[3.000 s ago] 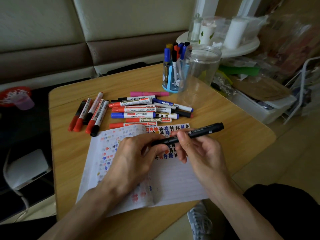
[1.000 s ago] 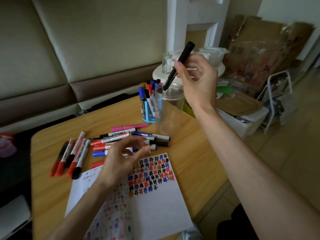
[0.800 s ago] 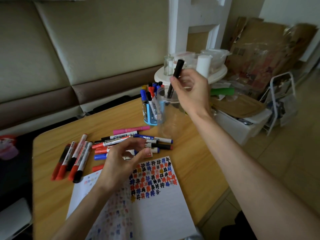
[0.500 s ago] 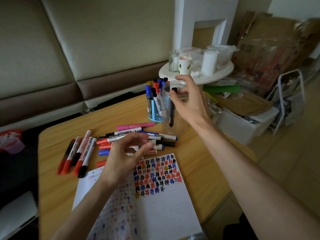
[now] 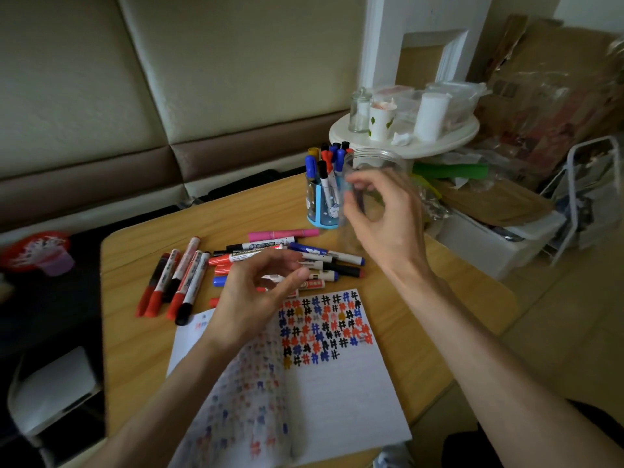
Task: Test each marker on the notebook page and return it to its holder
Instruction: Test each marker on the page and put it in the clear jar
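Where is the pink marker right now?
In the head view the pink marker lies flat on the table, at the far edge of the loose marker pile, just in front of the blue holder and left of the clear jar.

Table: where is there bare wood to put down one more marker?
The table is bare left of the notebook, below the left marker row; along the far edge, behind the marker pile; and right of the notebook. Crowded: the pile, and the corner with the blue holder and clear jar.
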`<state>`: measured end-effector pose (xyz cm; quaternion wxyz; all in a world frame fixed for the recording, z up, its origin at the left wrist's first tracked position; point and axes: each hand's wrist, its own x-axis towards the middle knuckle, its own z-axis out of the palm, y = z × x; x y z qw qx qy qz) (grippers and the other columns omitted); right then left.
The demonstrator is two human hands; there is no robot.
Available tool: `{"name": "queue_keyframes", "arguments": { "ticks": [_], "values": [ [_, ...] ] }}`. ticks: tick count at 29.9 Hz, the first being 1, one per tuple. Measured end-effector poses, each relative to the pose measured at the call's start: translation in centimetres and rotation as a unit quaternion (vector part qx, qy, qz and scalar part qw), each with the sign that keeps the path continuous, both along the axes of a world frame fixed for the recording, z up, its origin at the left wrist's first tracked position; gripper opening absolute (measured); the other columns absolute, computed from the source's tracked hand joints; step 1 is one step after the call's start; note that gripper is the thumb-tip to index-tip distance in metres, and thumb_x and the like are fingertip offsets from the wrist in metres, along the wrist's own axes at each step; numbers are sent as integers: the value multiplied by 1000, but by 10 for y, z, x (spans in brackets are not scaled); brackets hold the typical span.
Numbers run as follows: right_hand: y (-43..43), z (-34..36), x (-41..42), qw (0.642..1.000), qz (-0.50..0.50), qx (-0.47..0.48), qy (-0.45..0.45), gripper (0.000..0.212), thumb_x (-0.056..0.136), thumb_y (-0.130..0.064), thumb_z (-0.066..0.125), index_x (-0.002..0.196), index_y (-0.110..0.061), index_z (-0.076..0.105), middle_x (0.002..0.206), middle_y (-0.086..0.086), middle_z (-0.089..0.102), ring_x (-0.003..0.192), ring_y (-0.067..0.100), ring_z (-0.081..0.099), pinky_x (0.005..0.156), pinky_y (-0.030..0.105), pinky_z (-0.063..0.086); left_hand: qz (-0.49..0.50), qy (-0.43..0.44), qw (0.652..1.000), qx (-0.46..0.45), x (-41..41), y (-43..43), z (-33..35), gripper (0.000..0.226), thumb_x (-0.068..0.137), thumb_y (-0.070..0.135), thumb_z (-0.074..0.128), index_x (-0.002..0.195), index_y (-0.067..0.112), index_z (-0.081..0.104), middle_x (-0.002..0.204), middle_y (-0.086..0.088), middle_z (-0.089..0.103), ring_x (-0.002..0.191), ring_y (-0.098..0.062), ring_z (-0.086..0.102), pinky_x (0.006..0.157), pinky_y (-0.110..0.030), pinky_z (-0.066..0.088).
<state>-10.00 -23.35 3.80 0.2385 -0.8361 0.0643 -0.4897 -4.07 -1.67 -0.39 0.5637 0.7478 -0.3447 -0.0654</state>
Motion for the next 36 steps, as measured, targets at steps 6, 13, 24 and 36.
{"name": "queue_keyframes", "arguments": {
  "ticks": [6,13,24,36],
  "values": [
    [39,-26,3,996,54,32,57,26,91,-26,70,115,-16,71,110,-6,69,102,5,62,98,31,52,21,2,1000,-7,5,26,-2,27,84,35,77,107,20,75,104,12,76,96,-7,73,86,-30,61],
    [75,-51,11,979,145,101,105,23,92,-20,76,114,-17,72,102,-8,68,97,7,63,85,23,54,121,21,992,-4,24,76,-5,25,89,29,73,112,18,75,104,12,76,95,-5,73,84,-33,62],
    [106,-75,-5,949,190,157,194,32,90,-33,79,120,-28,68,112,-15,66,102,4,63,86,24,53,302,6,942,143,64,150,-33,26,95,36,70,120,30,67,115,9,65,105,-9,61,84,-37,56],
    [110,-78,-9,948,194,152,203,32,90,-34,78,119,-26,70,115,-16,67,100,2,64,85,16,51,338,-59,901,265,66,155,-42,35,95,38,68,125,18,66,112,-3,69,92,-18,67,76,-40,61]
  ]
}}
